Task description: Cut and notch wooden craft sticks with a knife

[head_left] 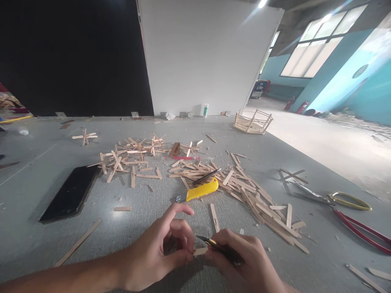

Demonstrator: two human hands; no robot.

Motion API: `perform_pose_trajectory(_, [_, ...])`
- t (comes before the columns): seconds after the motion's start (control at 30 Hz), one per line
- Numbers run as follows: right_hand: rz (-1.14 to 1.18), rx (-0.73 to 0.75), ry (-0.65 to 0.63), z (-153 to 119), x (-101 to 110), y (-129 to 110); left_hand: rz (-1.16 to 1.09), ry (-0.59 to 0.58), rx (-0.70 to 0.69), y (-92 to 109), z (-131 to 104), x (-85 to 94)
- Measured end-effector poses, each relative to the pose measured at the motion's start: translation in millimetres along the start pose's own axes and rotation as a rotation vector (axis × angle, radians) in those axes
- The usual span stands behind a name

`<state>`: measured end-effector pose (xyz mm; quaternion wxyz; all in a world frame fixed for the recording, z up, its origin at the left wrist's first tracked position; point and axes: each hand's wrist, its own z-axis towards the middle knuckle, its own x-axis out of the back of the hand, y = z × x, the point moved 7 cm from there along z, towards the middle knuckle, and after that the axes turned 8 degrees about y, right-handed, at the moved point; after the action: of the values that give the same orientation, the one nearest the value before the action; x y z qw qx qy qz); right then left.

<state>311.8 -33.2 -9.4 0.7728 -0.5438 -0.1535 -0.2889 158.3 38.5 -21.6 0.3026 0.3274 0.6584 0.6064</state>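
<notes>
Near the front edge of the view, my left hand (pixel 171 248) is closed, thumb and a fingertip pinching the end of a short piece of wooden craft stick (pixel 200 251). My right hand (pixel 244 256) grips a dark-handled craft knife (pixel 224 249), its pointed blade aimed left above that piece. The right fingertips meet the piece's other end; whether they pinch it is hidden. Just beyond the hands lies a loose craft stick (pixel 214 217). Farther back, a yellow utility knife (pixel 202 189) rests beside a black pen (pixel 207 176) on the stick pile (pixel 259 199).
A black phone (pixel 70 195) lies at left. Crossed-stick pieces (pixel 134 152) are heaped behind it. Scissors (pixel 331 199) with one yellow and one red handle lie at right. A stick-built frame (pixel 253 122) stands by the table's right edge, a glue stick (pixel 205 110) against the back panel.
</notes>
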Motion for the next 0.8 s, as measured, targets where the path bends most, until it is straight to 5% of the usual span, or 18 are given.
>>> perform_pose_trajectory(0.27, [-0.005, -0.003, 0.035, 0, 2, 3, 0.004, 0.067, -0.022, 2, 2, 3.7])
perform_pose_trajectory(0.8, [-0.012, -0.037, 0.071, 2, 5, 3, 0.414, 0.159, -0.160, 12, 4, 7.7])
